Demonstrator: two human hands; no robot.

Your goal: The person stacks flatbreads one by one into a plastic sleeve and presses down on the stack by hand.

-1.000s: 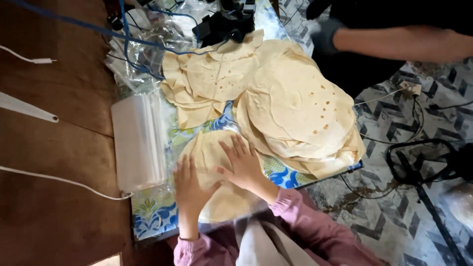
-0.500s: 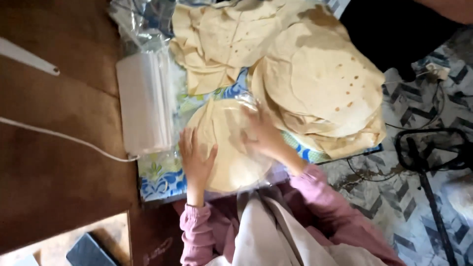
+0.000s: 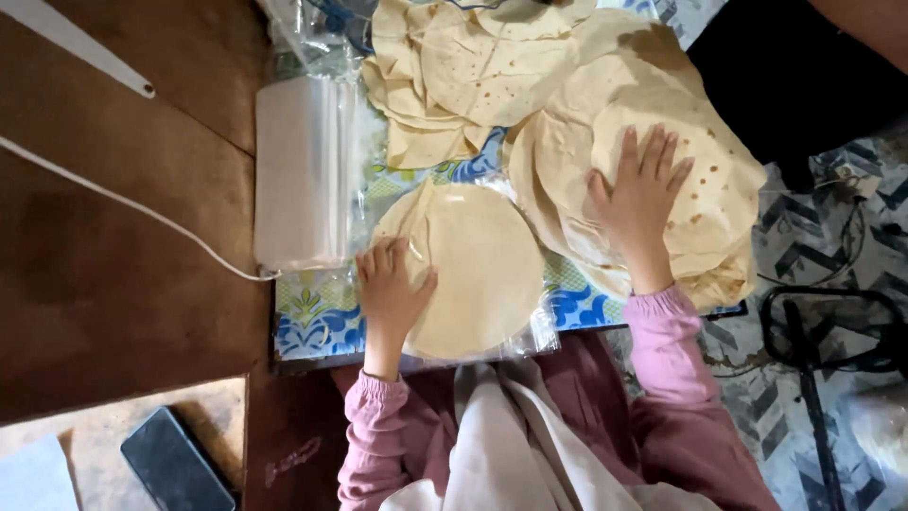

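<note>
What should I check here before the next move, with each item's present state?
1. Left hand flat on the small stack: ok.
2. Right hand spread on the big pile: ok.
3. Right hand gripping a flatbread: not ok, palm only rests.
4. Small stack lies on clear plastic: ok.
5. Stack count: cannot tell.
6. Bag bundle beside the stack, apart from it: ok.

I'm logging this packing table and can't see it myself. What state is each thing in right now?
Left hand: open, flat on the round flatbread.
Right hand: open, fingers spread on the big stack.
Round flatbread: lying flat on clear plastic.
Big stack: piled, uneven edges.
Far pile: loose, overlapping, some folded.
Bag stack: flat, neatly stacked.
Phone: screen dark.
</note>
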